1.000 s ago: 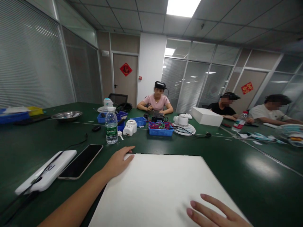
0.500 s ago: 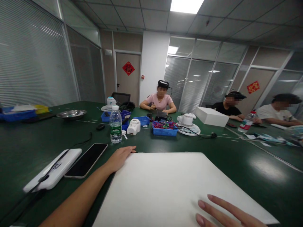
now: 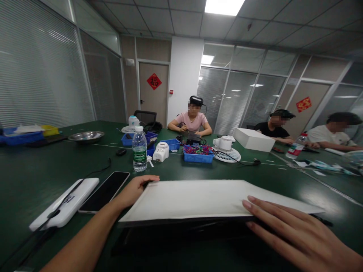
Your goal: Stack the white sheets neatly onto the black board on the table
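A large white flat panel [image 3: 195, 198] with a dark underside lies tilted in front of me, its near edge raised off the green table. My left hand [image 3: 135, 189] is closed around its far left corner, fingertips over the back edge. At the near right, my right hand [image 3: 295, 230] grips the panel's edge, with fingers on the white face and another lower at the rim. Its thumb is hidden. Dark shadow fills the gap beneath, and what lies there cannot be made out.
Left of my arm are a phone [image 3: 104, 192] and a white power bank [image 3: 64, 204] with a black cable. A water bottle [image 3: 139, 151], a blue tray of wires [image 3: 197, 158], fan parts [image 3: 226, 151] and a white box [image 3: 253, 139] stand beyond. Several people sit around the table.
The panel's near edge has risen from lying flat, showing its dark underside. My right hand has moved up and right onto that edge. The left hand has shifted slightly at its corner.
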